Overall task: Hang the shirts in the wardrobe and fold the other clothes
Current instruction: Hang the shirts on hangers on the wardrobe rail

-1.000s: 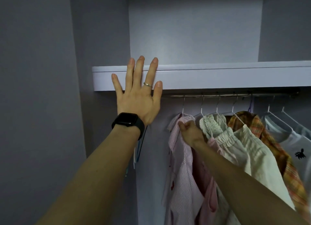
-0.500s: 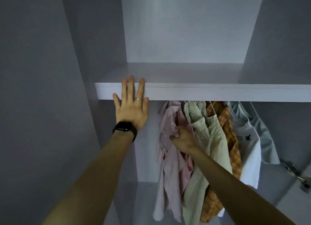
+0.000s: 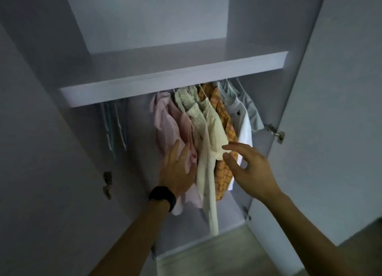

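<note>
Noted left hand (image 3: 178,172) flat on pink shirt (image 3: 165,120), right hand (image 3: 250,170) spread wide, empty. Judged cloth light, limp (probably slippery too); best taken at shoulders.

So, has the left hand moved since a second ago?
Yes. The left hand has dropped from the front edge of the shelf to the pink shirt, where its straight fingers now rest, well below that edge.

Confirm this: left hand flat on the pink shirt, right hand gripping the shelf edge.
Not quite. In the head view the right hand is open and grips nothing, hovering before the orange plaid shirt. The left hand does lie flat on the pink shirt.
</note>
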